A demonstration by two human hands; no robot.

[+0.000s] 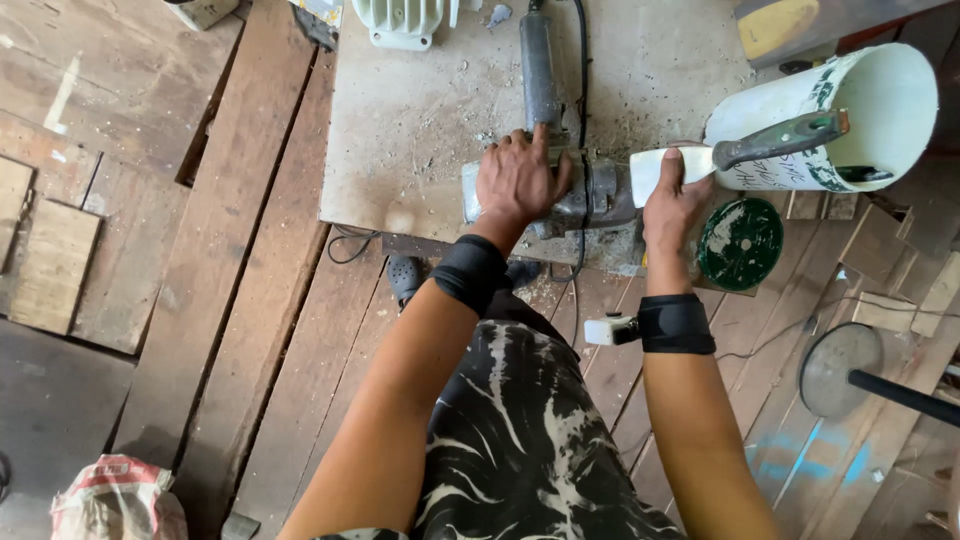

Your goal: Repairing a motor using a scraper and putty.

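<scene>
The left hand (517, 180) lies palm down over the grey metal angle grinder (575, 195), its fingers curled around the tool's head and pressing it onto the dusty square plywood tabletop (420, 110). The grinder lies near the tabletop's near edge; its long axis runs near to far, the slim grey handle (538, 65) pointing away from the person toward the far edge, with a black power cord (582, 70) running alongside it. The right hand (672, 205) is closed around the white blade end of a putty knife (740, 155), just to the right of the grinder's head; the knife's long axis runs left to right, slightly rising toward the far side, and its grey-green handle points right, crossing in front of the white plastic bucket (880, 110). That bucket lies tipped on its side at the right edge of the tabletop, its open mouth facing right. A round green disc (740, 243) lies just near of the bucket, beside the right hand. Both wrists wear black bands, and a small white device (610, 330) is fixed at the right wrist. A white ribbed motor housing (405, 22) sits at the far edge of the tabletop. Worn wooden floor planks (240, 250) spread around, with a printed sack (115, 500) at the near left.
</scene>
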